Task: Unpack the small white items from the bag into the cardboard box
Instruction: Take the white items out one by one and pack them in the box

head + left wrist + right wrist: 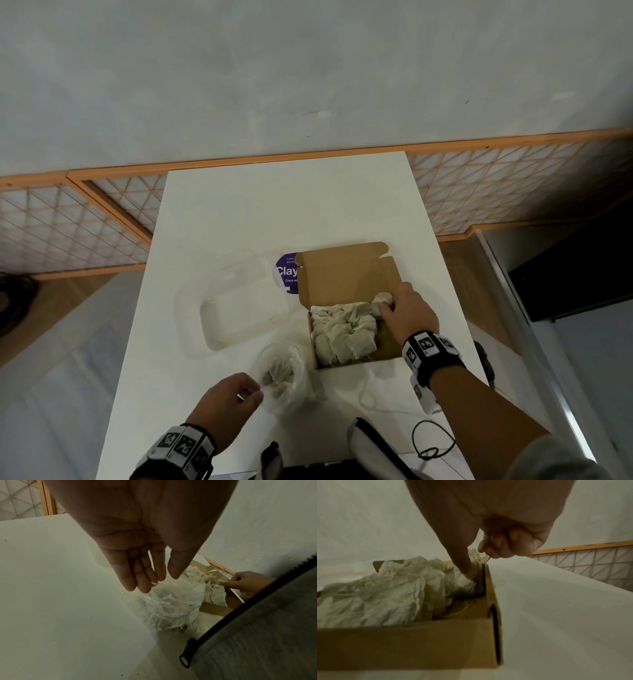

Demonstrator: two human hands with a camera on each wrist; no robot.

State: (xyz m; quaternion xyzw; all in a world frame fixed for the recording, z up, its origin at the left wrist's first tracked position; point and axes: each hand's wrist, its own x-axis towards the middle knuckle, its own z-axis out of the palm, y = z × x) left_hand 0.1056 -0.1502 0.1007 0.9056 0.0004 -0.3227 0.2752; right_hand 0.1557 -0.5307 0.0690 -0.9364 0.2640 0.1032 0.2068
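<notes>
An open cardboard box (390,349) sits mid-table, its lid folded back, packed with several small white sachets (342,329). My right hand (394,305) is at the box's far right corner and pinches one white sachet (380,299). The right wrist view shows the thumb on that sachet (467,580) inside the box wall (419,645), with the other fingers curled. A clear plastic bag (287,377) with a few sachets (279,373) lies left of the box. My left hand (251,394) hovers at the bag's near rim (171,605), fingers straight and holding nothing.
A clear plastic tub (239,308) lies left of the box, with a purple round label (286,274) behind it. A white string (368,397) and a black cord (431,442) lie near the table's front right. The table edges drop off on both sides.
</notes>
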